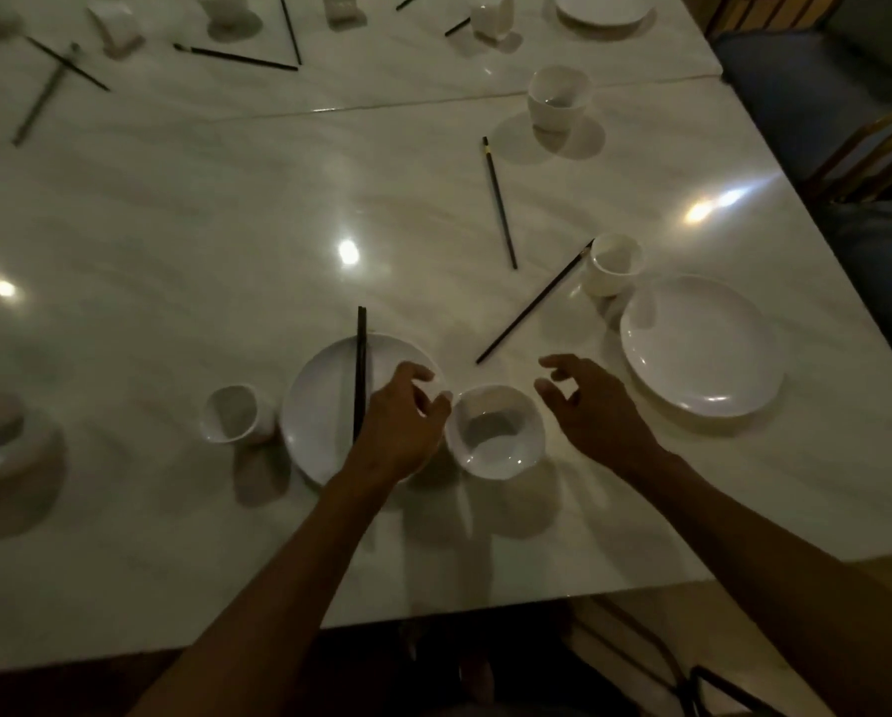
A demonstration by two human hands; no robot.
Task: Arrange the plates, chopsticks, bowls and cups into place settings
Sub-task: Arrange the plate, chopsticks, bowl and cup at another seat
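A white cup (236, 414) stands just beside the left rim of a white plate (319, 406). A pair of chopsticks (361, 370) is laid together across that plate, their far ends reaching past its rim onto the table (174, 225).

The left hand (399, 426) is held over the right part of the plate. Its fingers (415, 372) are loosely curled and nothing is gripped; the thumb tip lies at, or very near, the left rim of the bowl (495, 432), and contact cannot be confirmed. The bowl sits on the table just right of the plate. The right hand (594, 411) hovers apart from the bowl's right side, fingers relaxed and spread, nothing held.

The step in hand is judged to be the seating of the bowl within this setting. It is advised that the bowl be steadied at both sides of the rim and lifted rather than slid, so that the plate and chopsticks are not knocked.

Further right, a loose chopstick (534, 302) lies aslant, with another (499, 201) beyond it; a second cup (612, 266) and second plate (702, 344) remain unsorted.

All crockery appears smooth, glazed and round. The chopsticks are thin, dark and straight. The table top is glossy, pale and faintly veined, with lamp glare reflected.
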